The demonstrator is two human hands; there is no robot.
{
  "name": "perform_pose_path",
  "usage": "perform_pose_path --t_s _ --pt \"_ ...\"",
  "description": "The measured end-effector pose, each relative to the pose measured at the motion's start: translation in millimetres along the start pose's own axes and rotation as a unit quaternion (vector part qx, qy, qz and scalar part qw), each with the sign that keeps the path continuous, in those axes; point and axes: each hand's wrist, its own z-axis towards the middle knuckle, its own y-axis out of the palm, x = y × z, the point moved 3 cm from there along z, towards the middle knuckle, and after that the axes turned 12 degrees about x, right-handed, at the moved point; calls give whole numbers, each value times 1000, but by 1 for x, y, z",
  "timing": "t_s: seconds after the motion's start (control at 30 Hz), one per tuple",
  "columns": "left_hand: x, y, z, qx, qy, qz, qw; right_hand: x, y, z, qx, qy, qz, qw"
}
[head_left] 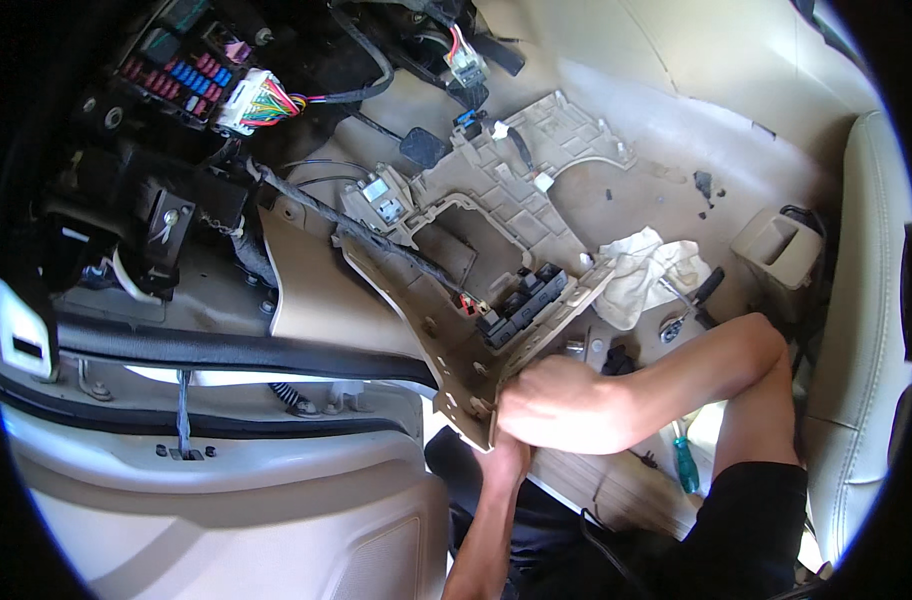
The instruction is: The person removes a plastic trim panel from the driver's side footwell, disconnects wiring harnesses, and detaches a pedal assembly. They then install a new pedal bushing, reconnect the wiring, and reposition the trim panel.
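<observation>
Viewing remotely, I see the right hand, elbow bent, closed on the near end of the central beige trim panel, its long axis pointing far left, the left hand below, grip hidden.

A vehicle's cabin is shown. The beige floor is soiled with smudges and strewn with black fragments; at the upper right it is bounded by a pale side wall. A cream seat (visibly stitched) is placed rightward. The pale door, swung open, is brightly lit.
</observation>
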Motion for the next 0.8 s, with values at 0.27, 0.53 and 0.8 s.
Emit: perform_pose_path --t_s 0.27,0.53,0.8 --pt "45 -10 -39 -37 -118 -147 981 -29 -37 0 72 -81 80 991" --pt "51 -2 -30 -112 -139 -109 978 -8 -74 -11 -23 -67 178 981" --pt "2 25 2 4 182 263 947 250 -169 31 429 81 519 735"
